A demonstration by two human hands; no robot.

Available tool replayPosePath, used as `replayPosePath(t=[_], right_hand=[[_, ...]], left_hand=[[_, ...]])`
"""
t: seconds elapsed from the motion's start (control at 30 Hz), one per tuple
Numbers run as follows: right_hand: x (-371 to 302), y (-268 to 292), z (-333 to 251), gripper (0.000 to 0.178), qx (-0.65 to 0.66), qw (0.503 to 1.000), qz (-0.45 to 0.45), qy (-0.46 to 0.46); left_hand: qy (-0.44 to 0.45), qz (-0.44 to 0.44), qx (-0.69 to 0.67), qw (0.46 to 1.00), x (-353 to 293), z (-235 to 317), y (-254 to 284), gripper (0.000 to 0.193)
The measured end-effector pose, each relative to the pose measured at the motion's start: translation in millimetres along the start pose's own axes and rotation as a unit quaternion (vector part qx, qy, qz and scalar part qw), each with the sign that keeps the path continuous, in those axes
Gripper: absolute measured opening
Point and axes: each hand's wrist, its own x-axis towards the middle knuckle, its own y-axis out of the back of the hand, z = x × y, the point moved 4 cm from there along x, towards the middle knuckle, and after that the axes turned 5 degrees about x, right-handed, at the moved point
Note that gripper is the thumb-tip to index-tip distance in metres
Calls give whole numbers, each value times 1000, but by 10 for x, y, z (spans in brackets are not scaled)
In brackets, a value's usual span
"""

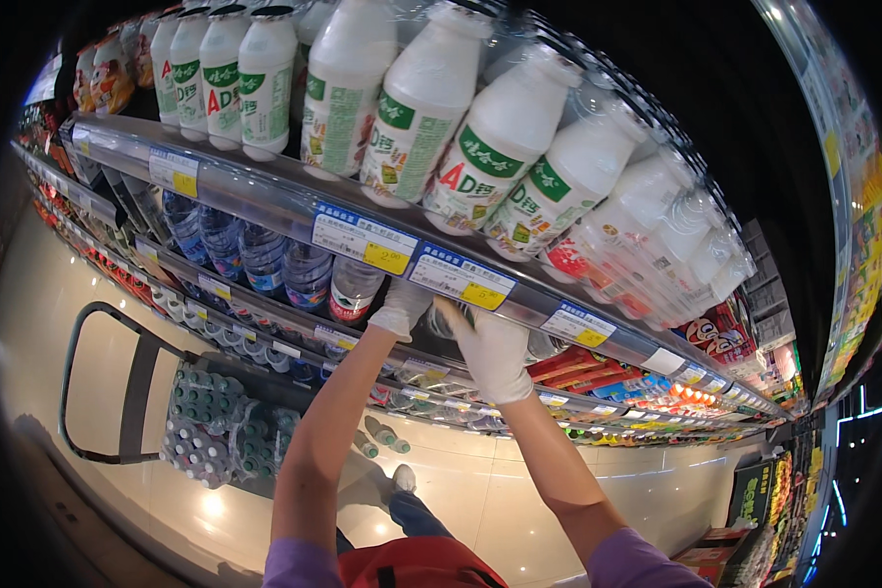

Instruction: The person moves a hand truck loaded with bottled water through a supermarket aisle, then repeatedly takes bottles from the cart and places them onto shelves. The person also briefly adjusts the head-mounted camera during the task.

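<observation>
My left hand (400, 309), in a white glove, reaches under the price-label rail into the second shelf, beside a clear water bottle with a red label (353, 290). Its fingers are hidden behind the rail and a label. My right hand (493, 355), also in a white glove, is at the same shelf a little to the right. Its thumb stands apart from the forefinger, and the other fingertips are hidden. Between the hands a clear bottle (439, 324) shows in part; whether either hand grips it cannot be made out.
White milk-drink bottles (485, 157) line the shelf above, its label rail (284, 196) jutting over my hands. Blue-labelled water bottles (262, 260) stand to the left. On the floor, a flat cart with a black handle (132, 392) carries packs of bottles (206, 416); loose bottles (386, 433) lie nearby.
</observation>
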Motion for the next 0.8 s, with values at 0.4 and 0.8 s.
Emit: replayPosePath(t=[0.4,0.8], right_hand=[[-185,-1186,1158,51,798,581,85,-137],[-618,473,-467,44,125,992,7,23]], left_hand=[[14,102,77,992,-797,514,8,54],[19,23,178,984,-463,559,-644,47]])
